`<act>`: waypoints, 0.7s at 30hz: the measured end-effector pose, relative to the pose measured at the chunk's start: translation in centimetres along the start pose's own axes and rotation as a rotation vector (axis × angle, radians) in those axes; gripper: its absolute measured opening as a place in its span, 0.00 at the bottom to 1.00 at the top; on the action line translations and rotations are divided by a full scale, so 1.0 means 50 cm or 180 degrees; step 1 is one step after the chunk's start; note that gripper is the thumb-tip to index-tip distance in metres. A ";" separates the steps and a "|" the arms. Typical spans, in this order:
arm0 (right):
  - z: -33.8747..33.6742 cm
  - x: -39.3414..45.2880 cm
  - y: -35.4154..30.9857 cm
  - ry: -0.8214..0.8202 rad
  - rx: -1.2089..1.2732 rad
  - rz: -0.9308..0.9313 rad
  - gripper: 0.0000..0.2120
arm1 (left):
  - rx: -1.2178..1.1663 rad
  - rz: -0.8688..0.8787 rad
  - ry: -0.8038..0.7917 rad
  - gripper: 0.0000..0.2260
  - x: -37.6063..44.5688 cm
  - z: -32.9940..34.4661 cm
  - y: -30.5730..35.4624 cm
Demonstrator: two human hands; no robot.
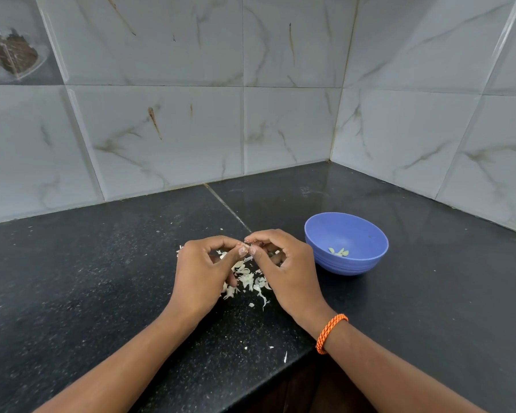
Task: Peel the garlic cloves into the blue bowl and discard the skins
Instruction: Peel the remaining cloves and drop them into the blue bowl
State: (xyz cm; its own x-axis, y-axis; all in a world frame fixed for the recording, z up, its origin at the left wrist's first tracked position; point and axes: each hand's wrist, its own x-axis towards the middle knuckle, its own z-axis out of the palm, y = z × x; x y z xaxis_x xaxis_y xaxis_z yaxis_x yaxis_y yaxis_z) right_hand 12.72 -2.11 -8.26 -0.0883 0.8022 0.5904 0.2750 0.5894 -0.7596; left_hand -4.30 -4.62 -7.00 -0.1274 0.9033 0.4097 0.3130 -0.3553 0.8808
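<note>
Garlic clove pinched between both hands — blue bowl nearby.

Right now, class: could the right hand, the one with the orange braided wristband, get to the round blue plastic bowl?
Probably yes: the right hand sits just beside the blue bowl, with only bare black counter between them.

L hand + R hand pinch clove; blue bowl beside.

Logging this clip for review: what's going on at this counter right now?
A person is peeling garlic over a black counter. The left hand and right hand meet fingertip to fingertip, pinching a small clove between them. Loose skins are piled beneath the hands. The blue bowl to the right holds a few peeled cloves.
</note>
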 end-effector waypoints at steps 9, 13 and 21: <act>-0.012 0.007 -0.003 -0.0295 0.0853 0.0562 0.08 | 0.0047 -0.0009 -0.0065 0.04 0.002 0.001 -0.007; -0.012 0.007 -0.002 -0.0295 0.0871 0.0600 0.09 | 0.0010 0.0002 -0.0076 0.04 0.001 0.001 -0.006; -0.003 -0.004 -0.012 -0.0191 0.0497 0.0283 0.05 | 0.0196 0.0078 0.0036 0.05 -0.002 0.001 0.005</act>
State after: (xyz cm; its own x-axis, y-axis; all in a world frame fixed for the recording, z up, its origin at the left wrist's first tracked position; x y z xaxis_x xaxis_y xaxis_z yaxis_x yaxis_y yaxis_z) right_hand 12.70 -2.63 -7.88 -0.1286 0.8534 0.5052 0.1326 0.5196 -0.8440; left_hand -4.16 -4.79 -6.85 -0.1296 0.8917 0.4337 0.3733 -0.3614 0.8544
